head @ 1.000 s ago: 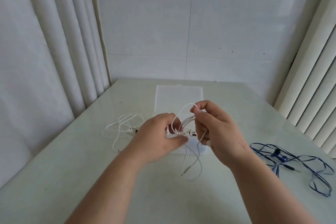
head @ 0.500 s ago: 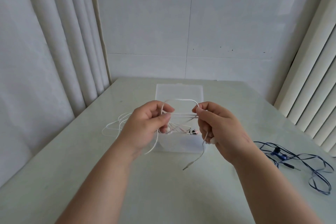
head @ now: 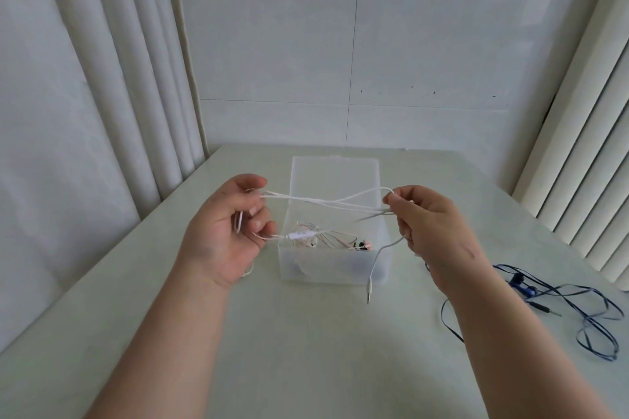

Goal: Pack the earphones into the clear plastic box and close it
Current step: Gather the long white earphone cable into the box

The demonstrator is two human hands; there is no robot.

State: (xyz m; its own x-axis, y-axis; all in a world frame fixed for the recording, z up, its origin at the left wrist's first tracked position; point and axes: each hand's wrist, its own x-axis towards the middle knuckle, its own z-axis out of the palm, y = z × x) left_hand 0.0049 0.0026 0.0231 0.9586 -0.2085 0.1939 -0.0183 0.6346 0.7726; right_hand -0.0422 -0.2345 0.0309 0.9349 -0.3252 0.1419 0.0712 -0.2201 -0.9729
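White earphones [head: 326, 202] are stretched as a bundle of thin cables between both hands, above the clear plastic box [head: 332, 265]. My left hand [head: 228, 231] pinches one end of the loops, and my right hand [head: 432, 224] pinches the other. The jack plug [head: 369, 292] dangles from the right hand in front of the box. The box stands open in the middle of the table, with its lid [head: 335, 173] lying flat behind it. Inside lie other earphones [head: 326, 240], pinkish and white, in a tangle.
Blue earphones [head: 551, 303] lie loose on the pale table [head: 306, 350] at the right. Curtains hang along the left side and slatted blinds along the right. A tiled wall stands behind the table's far edge.
My hands have moved apart and pulled the white cable loops out straight over the box. The white cable that lay on the table at the left is no longer there.
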